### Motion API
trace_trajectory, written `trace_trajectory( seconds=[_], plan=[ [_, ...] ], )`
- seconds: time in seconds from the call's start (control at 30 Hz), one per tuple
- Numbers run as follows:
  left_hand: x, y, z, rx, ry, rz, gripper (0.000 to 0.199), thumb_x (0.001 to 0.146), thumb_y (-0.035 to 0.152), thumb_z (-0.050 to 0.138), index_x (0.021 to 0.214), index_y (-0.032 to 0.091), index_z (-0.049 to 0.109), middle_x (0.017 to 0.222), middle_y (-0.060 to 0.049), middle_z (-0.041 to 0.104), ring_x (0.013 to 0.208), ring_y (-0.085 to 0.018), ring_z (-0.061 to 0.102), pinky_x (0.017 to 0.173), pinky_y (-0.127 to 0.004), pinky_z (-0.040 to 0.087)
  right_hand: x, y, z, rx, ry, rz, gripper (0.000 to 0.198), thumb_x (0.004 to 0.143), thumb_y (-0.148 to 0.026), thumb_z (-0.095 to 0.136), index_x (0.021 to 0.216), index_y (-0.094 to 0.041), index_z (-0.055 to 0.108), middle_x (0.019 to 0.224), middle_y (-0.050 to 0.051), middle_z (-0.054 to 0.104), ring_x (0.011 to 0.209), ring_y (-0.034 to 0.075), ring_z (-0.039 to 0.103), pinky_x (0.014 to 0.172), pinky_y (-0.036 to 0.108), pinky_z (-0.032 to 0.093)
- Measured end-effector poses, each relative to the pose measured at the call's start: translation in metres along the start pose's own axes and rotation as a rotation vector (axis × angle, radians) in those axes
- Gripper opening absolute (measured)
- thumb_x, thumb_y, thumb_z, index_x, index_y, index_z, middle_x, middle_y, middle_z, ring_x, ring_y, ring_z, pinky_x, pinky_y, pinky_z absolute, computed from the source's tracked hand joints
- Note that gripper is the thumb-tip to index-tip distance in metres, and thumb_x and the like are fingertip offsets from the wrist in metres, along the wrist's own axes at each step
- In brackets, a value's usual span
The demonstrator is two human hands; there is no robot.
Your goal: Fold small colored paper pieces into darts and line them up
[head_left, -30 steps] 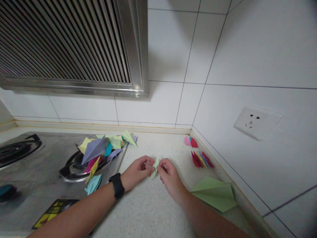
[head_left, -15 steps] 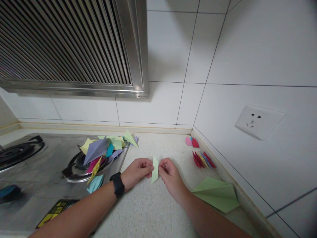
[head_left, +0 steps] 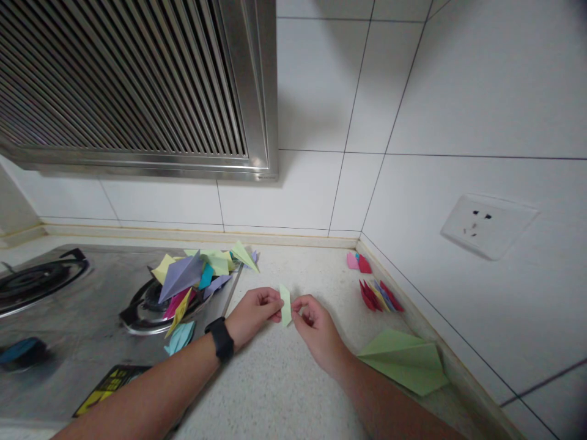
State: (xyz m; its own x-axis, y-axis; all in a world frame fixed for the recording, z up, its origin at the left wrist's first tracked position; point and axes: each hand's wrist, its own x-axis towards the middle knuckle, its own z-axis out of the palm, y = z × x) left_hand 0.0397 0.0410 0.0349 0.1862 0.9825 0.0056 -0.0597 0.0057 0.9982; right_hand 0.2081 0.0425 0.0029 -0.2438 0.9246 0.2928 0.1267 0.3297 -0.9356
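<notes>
A small strip of light green folded paper (head_left: 285,307) is held upright over the counter between both hands. My left hand (head_left: 260,308), with a dark watch on its wrist, pinches the left edge. At the right edge, the thumb and fingers of my right hand (head_left: 314,318) are closed on the paper. Beside my right forearm lies a larger green paper plane (head_left: 406,362), partly covered by the arm.
Several coloured paper planes (head_left: 183,278) are heaped on the gas stove (head_left: 105,293) at left. More small folded papers (head_left: 380,296) stand along the right wall, with pink and red ones (head_left: 358,263) behind. A range hood (head_left: 254,122) overhangs the stove.
The green paper has turned, its slanted ends now sloping the other way. Both hands stay close together around it. The view has shifted slightly.
</notes>
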Motion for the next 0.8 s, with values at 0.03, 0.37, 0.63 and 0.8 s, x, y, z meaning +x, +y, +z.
trace_trajectory(
  seconds=[0.03,0.37,0.63,0.8],
  plan=[
    [0.000,0.000,0.000,-0.016,0.006,-0.014,0.032,0.069,0.040,0.075,0.077,0.012,0.063,0.065,-0.002,0.061,0.060,-0.012,0.057,0.063,-0.025,0.049,0.000,0.000,0.000,-0.009,0.002,0.000,0.012,0.081,-0.026,0.058,0.091,-0.020,0.057,0.065,-0.005,0.046,0.052,0.010,0.038,0.047,0.022,0.026],
    [0.002,-0.009,-0.004,-0.099,-0.020,-0.006,0.031,0.069,0.039,0.076,0.076,0.013,0.059,0.067,0.000,0.059,0.065,-0.011,0.059,0.071,-0.029,0.053,0.002,0.004,0.000,-0.031,0.012,0.043,0.010,0.077,-0.027,0.062,0.082,-0.019,0.058,0.055,-0.008,0.039,0.049,0.009,0.034,0.046,0.021,0.024],
    [0.003,-0.011,-0.007,-0.113,-0.049,-0.014,0.035,0.067,0.043,0.077,0.073,0.013,0.059,0.065,0.001,0.058,0.064,-0.011,0.058,0.072,-0.030,0.053,0.001,0.000,-0.003,-0.076,-0.017,-0.031,0.007,0.078,-0.027,0.062,0.082,-0.020,0.063,0.057,-0.006,0.040,0.050,0.010,0.035,0.047,0.022,0.025],
    [0.002,-0.011,-0.008,-0.131,-0.064,-0.018,0.036,0.066,0.043,0.077,0.071,0.013,0.058,0.065,0.001,0.057,0.063,-0.010,0.057,0.073,-0.030,0.053,0.000,-0.002,-0.002,-0.089,-0.029,-0.048,0.006,0.082,-0.026,0.059,0.083,-0.021,0.062,0.066,-0.004,0.047,0.054,0.011,0.039,0.051,0.023,0.029]
  ],
)
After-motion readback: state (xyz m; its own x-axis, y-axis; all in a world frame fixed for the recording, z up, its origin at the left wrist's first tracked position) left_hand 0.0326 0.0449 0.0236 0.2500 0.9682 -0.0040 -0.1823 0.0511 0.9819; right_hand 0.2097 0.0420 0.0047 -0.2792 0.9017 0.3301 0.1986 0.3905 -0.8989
